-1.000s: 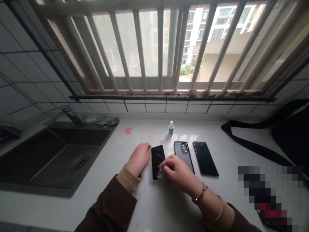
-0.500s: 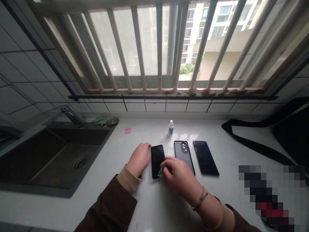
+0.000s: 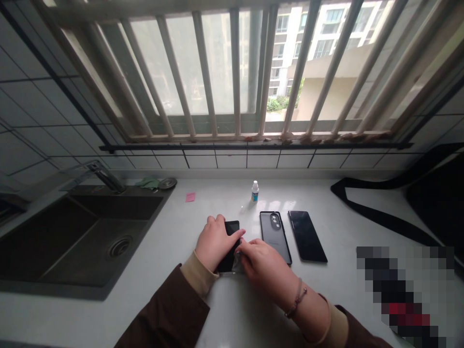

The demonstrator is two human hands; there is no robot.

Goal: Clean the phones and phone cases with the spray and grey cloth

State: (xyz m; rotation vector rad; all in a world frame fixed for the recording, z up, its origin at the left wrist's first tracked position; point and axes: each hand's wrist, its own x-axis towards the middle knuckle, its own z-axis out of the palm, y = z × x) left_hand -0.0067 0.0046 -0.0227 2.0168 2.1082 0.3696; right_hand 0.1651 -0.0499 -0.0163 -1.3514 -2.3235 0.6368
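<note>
A flat black phone-shaped panel point(image 3: 232, 226) lies on the white counter, with clear plastic point(image 3: 237, 263) along its lower right. My left hand point(image 3: 215, 241) spans it, fingers at the left edge and thumb over the right edge, gripping it. My right hand point(image 3: 263, 261) pinches the clear plastic at the panel's right side; the exact grip point is partly hidden. A dark phone case point(image 3: 271, 237) with camera cutouts lies just beyond my right hand. To its right rests a black smartphone point(image 3: 308, 237), screen up.
A small white-capped bottle point(image 3: 255, 192) stands behind the panel, and a pink sticky note point(image 3: 190, 197) lies to its left. On the left is a dark sink point(image 3: 83, 246) with a faucet point(image 3: 107, 178). A black strap point(image 3: 380, 210) curves across the right side. A barred window faces me.
My left hand has moved from the panel's left edge to reach across it, thumb now on the right. The panel has shifted slightly left and down in view. My right hand still pinches the plastic.
</note>
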